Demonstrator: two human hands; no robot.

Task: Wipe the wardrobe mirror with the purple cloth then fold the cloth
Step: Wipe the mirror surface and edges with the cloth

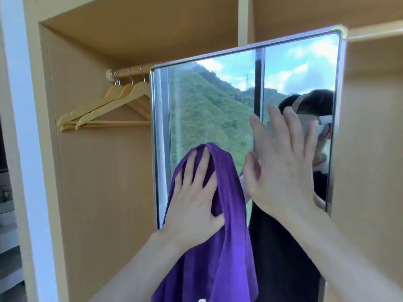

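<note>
— Right, head view, and the left hand (194, 192) has its fingers spread flat on the purple cloth (220, 236), pressing it against the lower left of the wardrobe mirror (209, 110). Why flat like that?

— I'd say to push a broad patch of fabric onto the glass; the rest of the cloth hangs loose below the palm, down past the bottom of the picture.

— And the right hand (281, 168)?

— Fingers straight and apart, holding nothing, palm against the glass beside the cloth. Looks like it's steadying the panel, which stands angled out from the wardrobe (104, 171) and might swing under pressure.

— Anything in the way?

— Not much. Wooden hangers (122, 105) on a rail (130, 70) sit just left of the mirror frame, behind it, apart from both hands. The bare palm on the glass may leave marks, though. Upper glass looks unreached; folding isn't begun.
</note>
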